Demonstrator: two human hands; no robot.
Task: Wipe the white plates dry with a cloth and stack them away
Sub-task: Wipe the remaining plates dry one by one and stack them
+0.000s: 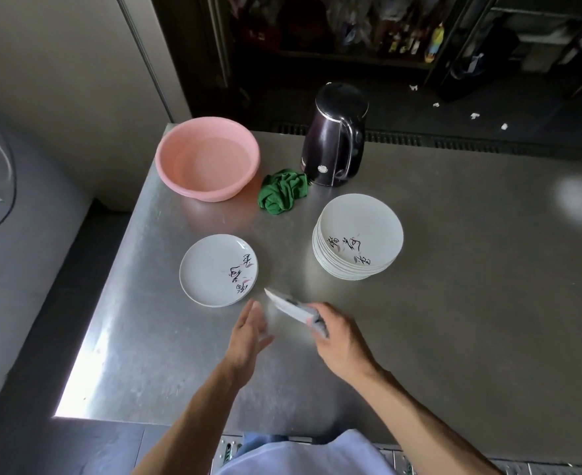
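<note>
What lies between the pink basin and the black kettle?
A crumpled green cloth lies on the steel table in the gap between pink basin and black kettle, slightly nearer the camera than both; the head view shows it.

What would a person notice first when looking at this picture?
The pink basin at the far left corner of the steel table stands out, a crumpled green cloth beside it. Near the front, the right hand holds a white plate tilted, the left hand open next to it. A stack of white plates stands further right.
</note>
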